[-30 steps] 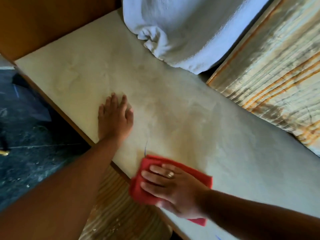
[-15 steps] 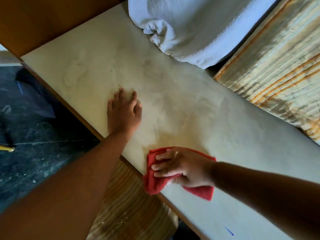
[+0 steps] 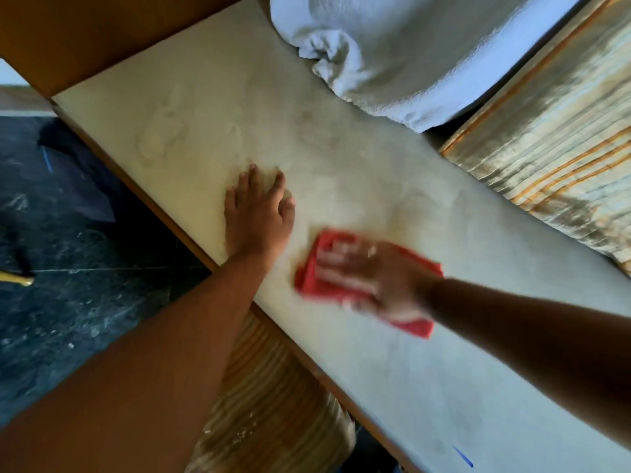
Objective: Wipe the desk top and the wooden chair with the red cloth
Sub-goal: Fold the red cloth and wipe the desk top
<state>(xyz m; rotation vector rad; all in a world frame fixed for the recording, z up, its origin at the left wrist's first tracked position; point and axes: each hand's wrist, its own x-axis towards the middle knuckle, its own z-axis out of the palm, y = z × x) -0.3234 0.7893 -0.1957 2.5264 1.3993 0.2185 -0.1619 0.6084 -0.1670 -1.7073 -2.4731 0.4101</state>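
Note:
The pale, dusty desk top (image 3: 211, 107) runs diagonally from upper left to lower right. My right hand (image 3: 372, 278) lies flat on the red cloth (image 3: 314, 278) and presses it onto the desk near the front edge; hand and cloth are motion-blurred. My left hand (image 3: 256, 216) rests palm down on the desk just left of the cloth, fingers spread, holding nothing. The wooden chair seat (image 3: 269, 404) shows below the desk's front edge, with pale crumbs on it.
A bunched white towel (image 3: 403, 46) lies on the desk's far end. A striped golden curtain (image 3: 553, 155) hangs along the right side. Dark speckled floor (image 3: 68, 285) lies to the left. A brown wooden panel (image 3: 85, 32) borders the desk's far left. A blue mark (image 3: 462, 456) sits at the desk's near end.
My right hand has slid the red cloth away from the front edge, further onto the desk and closer to my left hand. My left hand stays planted on the desk.

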